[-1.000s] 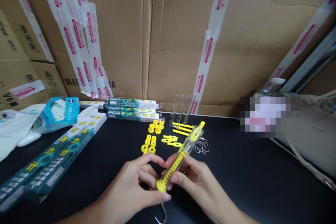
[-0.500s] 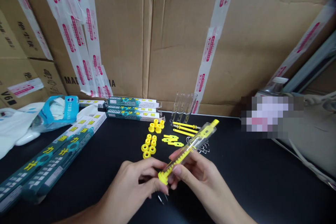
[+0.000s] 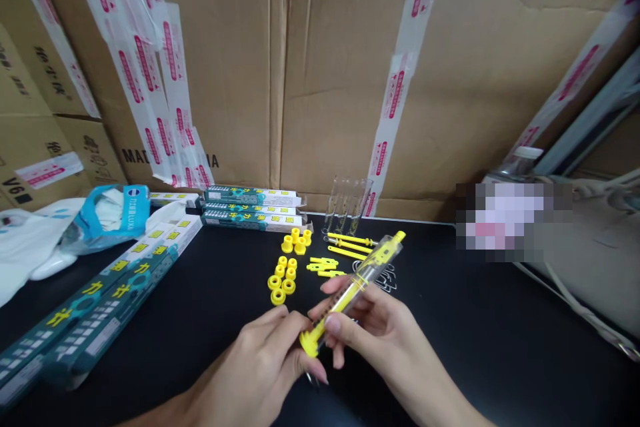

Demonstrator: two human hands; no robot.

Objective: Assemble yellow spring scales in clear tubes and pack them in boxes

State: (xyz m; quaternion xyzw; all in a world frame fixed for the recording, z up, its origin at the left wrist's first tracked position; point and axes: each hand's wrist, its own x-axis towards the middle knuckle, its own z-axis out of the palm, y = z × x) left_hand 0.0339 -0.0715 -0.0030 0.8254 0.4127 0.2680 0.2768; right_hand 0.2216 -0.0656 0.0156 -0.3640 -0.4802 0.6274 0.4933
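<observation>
Clear plastic tube spring scale [image 3: 373,270] w/ yellow graduated strip inside, held in both hands above black tabletop [image 3: 475,307], just right of frame centre. Long axis runs diagonal: yellow end cap [image 3: 310,343] near-left, yellow top tip [image 3: 400,237] far-right, tube clear of the surface.

R hand [image 3: 373,333] clamped round barrel, thumb and fingers wrapped on it, wrist off to near-right. L hand [image 3: 255,360] comes in from near-left, fingers curled, tips right beside end cap. Looks like contact, can't tell if it's gripping. L hand nearer cap, R hand nearer mid-barrel. Small dark bit under L fingertips, too small to ID.

Far of hands on tabletop: yellow plastic spools [image 3: 283,280] in two clusters, yellow rods [image 3: 350,243], flat yellow clips [image 3: 323,265], bent wire hooks [image 3: 386,278] partly behind tube, clear tubes [image 3: 347,207] standing at back edge.

Left side: teal-and-white printed cartons [image 3: 115,293] lying flat, more stacked at far edge [image 3: 253,217], white plastic bag [image 3: 30,240], blue-edged packet [image 3: 113,213]. Behind all: brown cardboard boxes [image 3: 225,80] w/ white, red-printed tape [image 3: 395,93].
</observation>
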